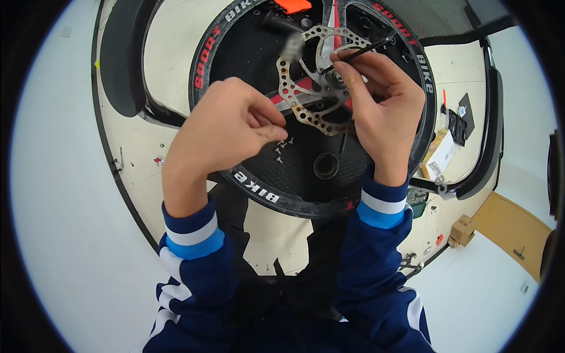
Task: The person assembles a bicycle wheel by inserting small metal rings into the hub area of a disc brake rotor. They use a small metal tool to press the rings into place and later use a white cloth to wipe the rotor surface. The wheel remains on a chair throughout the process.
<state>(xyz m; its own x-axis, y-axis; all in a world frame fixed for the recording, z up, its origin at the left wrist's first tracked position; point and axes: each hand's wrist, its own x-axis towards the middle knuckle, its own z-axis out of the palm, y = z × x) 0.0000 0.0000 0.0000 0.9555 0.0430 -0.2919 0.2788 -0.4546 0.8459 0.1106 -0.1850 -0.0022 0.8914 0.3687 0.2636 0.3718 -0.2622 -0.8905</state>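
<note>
Head view: a bicycle wheel (306,176) lies flat on a pale round table (170,65), under both hands.
Brake disc: a perforated silver rotor (306,112) sits on the wheel's hub, between the two hands and touching the right one.
Right hand: right hand (382,112) is curled, its fingertips pinching a thin black tool (362,52) that points at the hub centre.
Left hand: left hand (226,126) is loosely closed, fingers bunched just above small screws (282,147); whether it grips one I cannot tell.
Wheel: black textured disc face, rubber tyre rim with red and white lettering.
Sleeves: blue with white bands.
</note>
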